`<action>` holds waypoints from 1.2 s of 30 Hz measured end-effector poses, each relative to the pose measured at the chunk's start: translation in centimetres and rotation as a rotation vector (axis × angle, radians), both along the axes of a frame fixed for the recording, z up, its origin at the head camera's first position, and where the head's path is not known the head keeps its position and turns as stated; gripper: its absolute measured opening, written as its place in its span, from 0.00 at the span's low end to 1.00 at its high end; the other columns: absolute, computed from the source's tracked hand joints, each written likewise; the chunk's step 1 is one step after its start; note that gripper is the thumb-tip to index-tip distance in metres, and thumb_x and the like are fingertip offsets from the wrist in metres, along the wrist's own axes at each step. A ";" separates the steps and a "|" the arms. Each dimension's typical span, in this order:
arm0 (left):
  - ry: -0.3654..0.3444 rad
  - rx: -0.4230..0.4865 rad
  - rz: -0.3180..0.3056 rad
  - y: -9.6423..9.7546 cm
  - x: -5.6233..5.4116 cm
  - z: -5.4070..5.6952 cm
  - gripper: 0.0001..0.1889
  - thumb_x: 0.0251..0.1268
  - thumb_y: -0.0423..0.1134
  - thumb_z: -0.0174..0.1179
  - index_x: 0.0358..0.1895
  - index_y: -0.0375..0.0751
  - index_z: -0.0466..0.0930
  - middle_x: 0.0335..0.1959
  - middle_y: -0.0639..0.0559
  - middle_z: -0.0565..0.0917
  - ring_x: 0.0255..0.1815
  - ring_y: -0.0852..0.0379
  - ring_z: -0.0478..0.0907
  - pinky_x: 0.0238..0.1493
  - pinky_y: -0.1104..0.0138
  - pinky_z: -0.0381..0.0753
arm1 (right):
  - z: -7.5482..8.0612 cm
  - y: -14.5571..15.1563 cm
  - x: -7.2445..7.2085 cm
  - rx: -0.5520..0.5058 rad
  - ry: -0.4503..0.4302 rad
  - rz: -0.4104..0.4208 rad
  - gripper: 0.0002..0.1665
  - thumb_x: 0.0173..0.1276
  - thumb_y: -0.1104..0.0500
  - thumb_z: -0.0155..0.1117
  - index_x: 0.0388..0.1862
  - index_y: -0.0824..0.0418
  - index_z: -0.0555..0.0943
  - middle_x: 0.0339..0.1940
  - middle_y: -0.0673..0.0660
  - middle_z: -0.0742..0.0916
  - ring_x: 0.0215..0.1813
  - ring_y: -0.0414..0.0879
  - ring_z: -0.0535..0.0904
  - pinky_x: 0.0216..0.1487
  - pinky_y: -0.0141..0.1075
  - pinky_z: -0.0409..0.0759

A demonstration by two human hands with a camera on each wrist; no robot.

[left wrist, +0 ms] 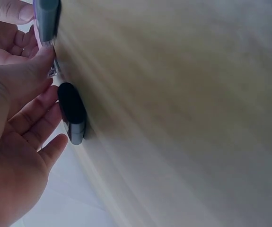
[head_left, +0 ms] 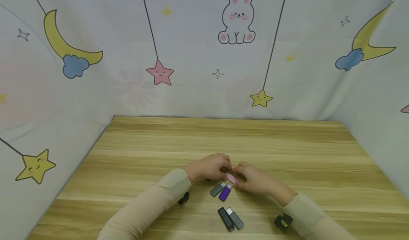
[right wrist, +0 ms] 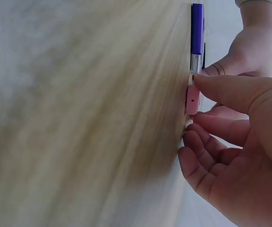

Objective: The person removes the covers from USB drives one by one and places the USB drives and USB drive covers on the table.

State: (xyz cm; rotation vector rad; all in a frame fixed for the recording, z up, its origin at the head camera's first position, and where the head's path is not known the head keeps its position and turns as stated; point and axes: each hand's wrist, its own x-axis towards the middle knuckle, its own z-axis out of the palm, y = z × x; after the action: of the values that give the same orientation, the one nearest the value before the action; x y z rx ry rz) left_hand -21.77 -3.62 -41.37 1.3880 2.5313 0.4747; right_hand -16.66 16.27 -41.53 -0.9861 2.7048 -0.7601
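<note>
A pink USB stick [head_left: 231, 178] lies on the table between both hands, its metal plug toward the left hand. My left hand [head_left: 213, 167] pinches the plug end with thumb and forefinger. From the other side my right hand [head_left: 255, 179] holds the body of the stick between thumb and forefinger; the right wrist view shows its pink end [right wrist: 192, 100] there. Just nearer to me lie a grey USB stick [head_left: 218, 189] and a purple USB stick [head_left: 225, 192]. Beside the left fingers is a black stick [left wrist: 72, 113], mostly hidden under that hand in the head view.
Nearer the front, a black stick [head_left: 225, 219] and a grey USB stick [head_left: 235, 218] lie side by side. The wooden table [head_left: 153, 137] is bounded by a printed cloth [head_left: 204, 55] at the back and sides. Dark wrist devices [head_left: 283, 221] sit by the sleeves.
</note>
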 end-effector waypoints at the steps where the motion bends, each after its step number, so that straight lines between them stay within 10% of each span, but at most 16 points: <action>1: 0.001 -0.002 0.002 0.0 0.0 0.0 0.15 0.53 0.35 0.71 0.46 0.38 0.85 0.40 0.53 0.81 0.42 0.60 0.76 0.49 0.72 0.74 | 0.0 0.0 0.0 -0.005 -0.005 0.001 0.23 0.61 0.60 0.68 0.52 0.73 0.79 0.35 0.52 0.77 0.33 0.38 0.68 0.34 0.31 0.73; 36: 0.049 -0.007 0.021 0.0 0.1 0.4 0.07 0.59 0.32 0.65 0.41 0.38 0.85 0.37 0.53 0.82 0.42 0.58 0.76 0.48 0.71 0.75 | 0.1 -0.3 -0.7 -0.028 0.035 -0.021 0.17 0.55 0.68 0.66 0.45 0.69 0.81 0.34 0.52 0.81 0.36 0.41 0.75 0.39 0.34 0.76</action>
State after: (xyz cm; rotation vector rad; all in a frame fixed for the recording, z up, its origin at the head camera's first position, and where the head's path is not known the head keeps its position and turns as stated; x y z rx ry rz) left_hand -21.67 -3.60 -40.98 1.3884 2.5859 0.4410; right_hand -17.34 15.93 -41.47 -0.9873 2.7457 -0.7940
